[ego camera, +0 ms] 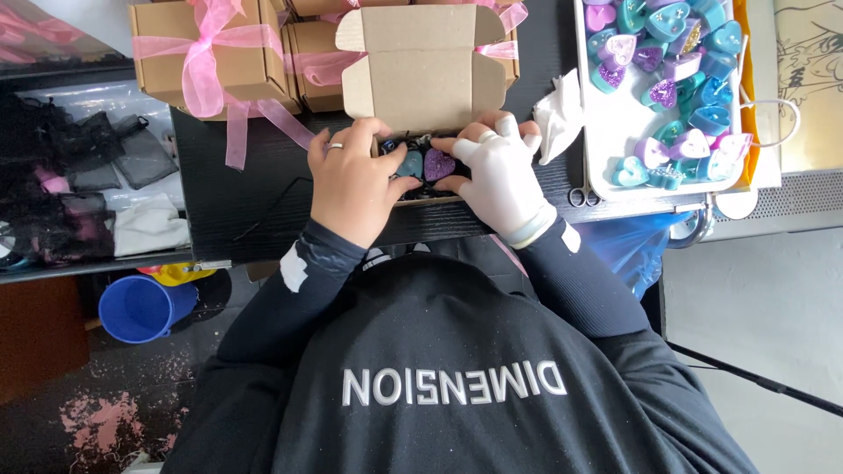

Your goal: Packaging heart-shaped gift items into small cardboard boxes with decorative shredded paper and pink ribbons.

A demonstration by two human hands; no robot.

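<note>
While the open cardboard box (421,66) sits on the dark table (228,193), both hands hide most of its inside; a teal heart (410,163) and purple heart (438,163) show. Bare left hand (351,180) and gloved right hand (500,175) curl over them; whether either grips is unclear. Ribboned boxes (211,53) are cut off above.

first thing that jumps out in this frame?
Centre of the dark table: the bare left hand and the white-gloved right hand press a teal heart-shaped piece and a purple heart-shaped piece into the open brown cardboard box. At upper right, a white tray is heaped with more teal and purple hearts. At upper left stand closed cardboard boxes tied with pink ribbon.
</note>
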